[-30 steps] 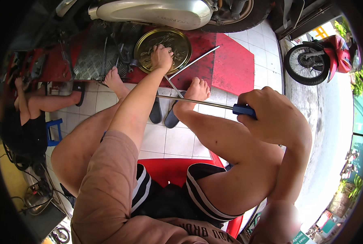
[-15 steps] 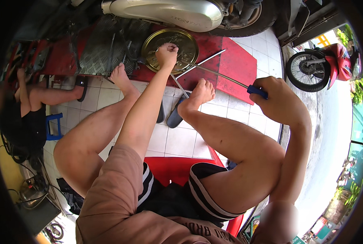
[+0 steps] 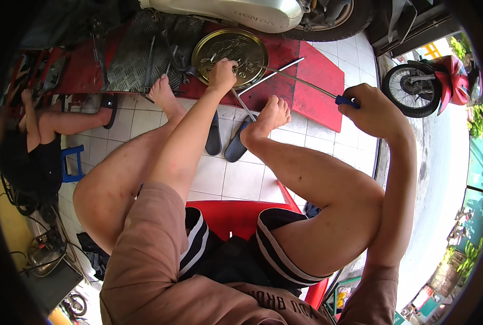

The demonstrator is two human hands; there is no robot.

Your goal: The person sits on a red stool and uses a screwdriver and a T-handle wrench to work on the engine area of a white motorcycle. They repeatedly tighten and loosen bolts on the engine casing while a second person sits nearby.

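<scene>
My right hand (image 3: 374,108) grips the blue handle of a long screwdriver (image 3: 306,84), whose shaft reaches left over a round brass-coloured tray (image 3: 203,46) holding small metal parts. My left hand (image 3: 222,76) is closed over the tray near the shaft's tip, its fingers pinched on something I cannot make out. A silver T-shaped wrench (image 3: 271,73) lies at the tray's right, one bar angled down toward a slipper. The tray rests on a red platform (image 3: 317,81), beside a checker plate (image 3: 127,59) with several wrenches.
A scooter (image 3: 252,13) stands above the platform. A red motorbike (image 3: 449,73) is outside at right. Another person (image 3: 41,151) sits at far left by a blue stool (image 3: 73,160). My bare feet rest at the platform's edge, with dark slippers (image 3: 236,143) on the tiled floor (image 3: 209,179).
My right hand has risen up and rightward with the screwdriver, swinging its shaft from across my shins to over the tray. My left hand has shifted slightly right, its fingers drawn together.
</scene>
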